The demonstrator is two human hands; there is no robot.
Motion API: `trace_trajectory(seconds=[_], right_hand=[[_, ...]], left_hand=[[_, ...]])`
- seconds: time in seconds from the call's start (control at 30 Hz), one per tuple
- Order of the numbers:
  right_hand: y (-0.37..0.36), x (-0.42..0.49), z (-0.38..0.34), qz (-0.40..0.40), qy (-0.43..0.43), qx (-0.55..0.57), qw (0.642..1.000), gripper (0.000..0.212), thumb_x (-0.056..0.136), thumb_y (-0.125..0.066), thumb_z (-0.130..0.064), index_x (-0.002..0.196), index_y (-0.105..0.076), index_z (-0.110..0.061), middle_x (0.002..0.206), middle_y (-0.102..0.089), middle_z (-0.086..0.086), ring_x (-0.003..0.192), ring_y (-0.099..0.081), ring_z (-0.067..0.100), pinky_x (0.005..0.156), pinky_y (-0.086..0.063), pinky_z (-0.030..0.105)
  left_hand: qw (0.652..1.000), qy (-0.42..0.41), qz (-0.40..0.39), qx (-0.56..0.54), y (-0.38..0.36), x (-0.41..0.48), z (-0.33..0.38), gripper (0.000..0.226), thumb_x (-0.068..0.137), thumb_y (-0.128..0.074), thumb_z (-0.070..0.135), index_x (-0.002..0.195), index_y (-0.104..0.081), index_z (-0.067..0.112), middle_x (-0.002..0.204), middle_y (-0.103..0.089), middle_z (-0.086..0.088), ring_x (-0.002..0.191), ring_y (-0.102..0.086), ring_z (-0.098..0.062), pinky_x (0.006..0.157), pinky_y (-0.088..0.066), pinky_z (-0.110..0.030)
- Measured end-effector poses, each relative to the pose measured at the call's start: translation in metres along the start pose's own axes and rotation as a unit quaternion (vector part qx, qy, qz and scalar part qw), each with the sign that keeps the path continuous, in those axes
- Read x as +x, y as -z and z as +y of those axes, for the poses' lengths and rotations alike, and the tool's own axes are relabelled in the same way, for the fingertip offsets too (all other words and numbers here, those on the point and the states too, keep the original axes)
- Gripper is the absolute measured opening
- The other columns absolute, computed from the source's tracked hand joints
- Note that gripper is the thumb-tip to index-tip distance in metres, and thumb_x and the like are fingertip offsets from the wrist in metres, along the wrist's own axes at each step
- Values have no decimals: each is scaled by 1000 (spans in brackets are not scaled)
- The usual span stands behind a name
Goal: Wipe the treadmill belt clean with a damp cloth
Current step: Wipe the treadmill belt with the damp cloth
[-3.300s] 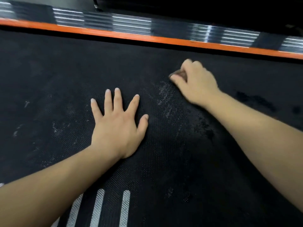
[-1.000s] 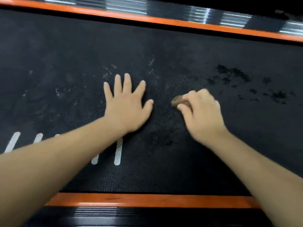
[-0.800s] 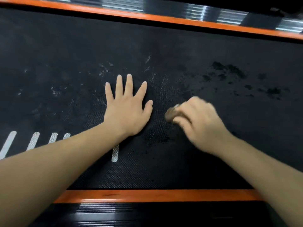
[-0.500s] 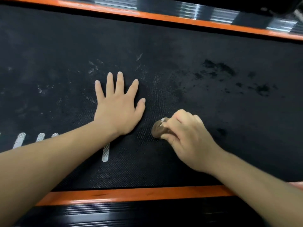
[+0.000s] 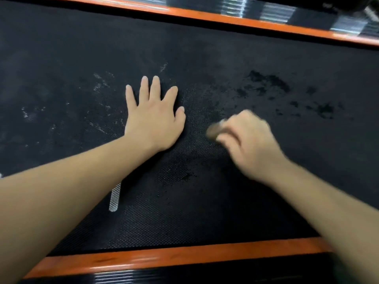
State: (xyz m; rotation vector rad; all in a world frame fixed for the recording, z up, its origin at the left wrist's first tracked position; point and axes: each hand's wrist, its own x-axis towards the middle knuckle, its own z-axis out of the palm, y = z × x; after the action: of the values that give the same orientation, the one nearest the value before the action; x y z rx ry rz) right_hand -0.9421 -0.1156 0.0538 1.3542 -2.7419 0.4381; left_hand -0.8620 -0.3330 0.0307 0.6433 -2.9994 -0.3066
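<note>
Smears of pale grime [image 5: 98, 85] mark the left part of the treadmill belt [image 5: 61, 48], and a short white stripe [image 5: 114, 198] shows nearer, just beside the left forearm. To their right the left hand [image 5: 153, 119] lies flat on the belt, fingers straight and spread, holding nothing, apparently bracing. Right of it, a small brownish cloth [image 5: 213, 133] is bunched into a wad on the belt, sticking out from the right hand [image 5: 250, 144], whose fingers curl tightly round it. That hand is blurred, so how hard it presses cannot be told. Farther right and away, dark patches [image 5: 268, 83] dot the belt and look damp. Orange rails run along the near edge [image 5: 164, 257] and the far edge [image 5: 225, 19].

Judging from this, the main risk is patchy cleaning. A wad this small covers little at each pass, so the pale smears on the left could easily be missed. Weight on the braced palm might shift the belt mid-stroke, or leave a print on the wiped surface. Bare knuckles could scrape the rough texture if the cloth slips from the grip.
</note>
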Motion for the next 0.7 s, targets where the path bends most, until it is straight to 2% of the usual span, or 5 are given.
trace_trajectory(seconds=[0.13,0.33,0.4,0.5,0.7], right_hand=[[0,42,37,46,-162,-41,985,47,88,-34,-59,106,-59,-23,105,-58,4,97,-54,29,87,-46,50],[-1,4,-9,-25,39,53,997,28,92,-47,-47,100,-65,-28,96,-54,-3,90,-54,23,78,-44,45],[1,44,19,1,3,38,999,25,94,-45,-49,104,-62,-35,100,-58,-2,98,-57,25,86,-45,46],[-7,79,38,30,-117,-18,992,24,97,-49,-44,107,-57,-24,105,-53,6,100,-54,32,89,-43,48],[-7,31,-3,-22,41,40,998,30,92,-42,-49,105,-60,-29,98,-50,-3,93,-52,21,85,-42,45]], left_hand=[[1000,-2,6,-9,0,0,1,56,102,-24,50,152,-28,25,167,-10,-18,155,3,-37,121,3,-63],[1000,2,9,-1,0,0,1,56,102,-22,48,153,-26,25,167,-10,-19,155,2,-37,121,3,-64],[1000,2,4,-3,0,0,1,57,102,-21,49,154,-25,27,167,-9,-18,155,3,-36,121,3,-63],[1000,1,3,-3,0,0,-1,58,102,-19,50,157,-22,30,168,-8,-17,155,4,-36,121,4,-63],[1000,-1,8,14,-2,-2,0,60,102,-19,52,159,-18,31,168,-6,-18,155,5,-37,121,3,-63]])
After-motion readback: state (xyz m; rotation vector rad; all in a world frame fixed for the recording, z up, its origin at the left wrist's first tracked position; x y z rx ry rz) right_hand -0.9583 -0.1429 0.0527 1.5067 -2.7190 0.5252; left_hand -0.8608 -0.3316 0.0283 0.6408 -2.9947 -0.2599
